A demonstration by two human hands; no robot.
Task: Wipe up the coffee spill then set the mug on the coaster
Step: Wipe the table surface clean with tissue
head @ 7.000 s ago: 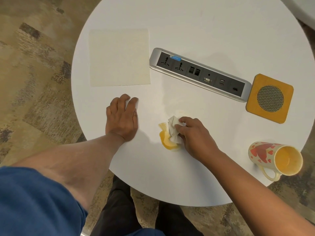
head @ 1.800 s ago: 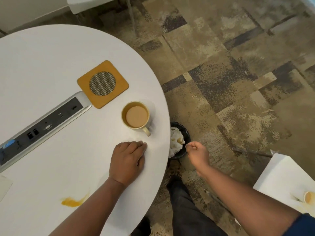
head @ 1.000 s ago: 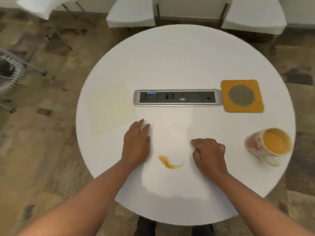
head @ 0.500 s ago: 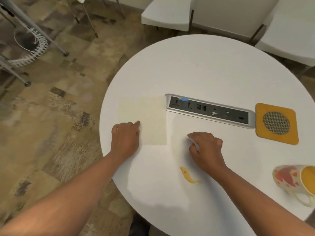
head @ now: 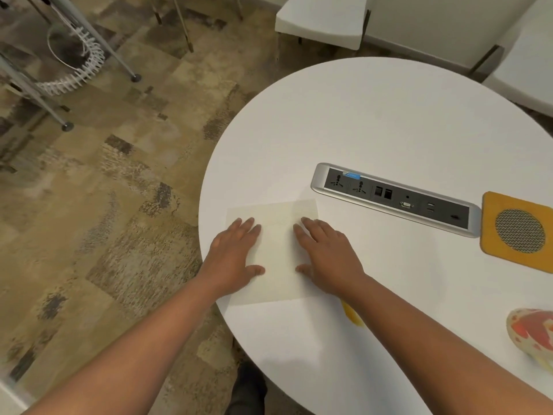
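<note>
Both hands have shifted onto the pale cream square paper napkin (head: pixel 276 253) — left hand (head: pixel 233 257) and right hand (head: pixel 327 256) flat, fingers spread, gripping nothing. Orange-brown coffee spill (head: pixel 353 315) sits under the right forearm; red-patterned cream mug (head: pixel 531 332) right of it, tipped; orange square coaster (head: pixel 517 232) beyond.

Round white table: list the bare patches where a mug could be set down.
The round white table is bare across its far half, beyond the grey socket strip. The near edge between both forearms is free too. It is crowded around the cream paper napkin under both hands, and by the yellow spill.
</note>
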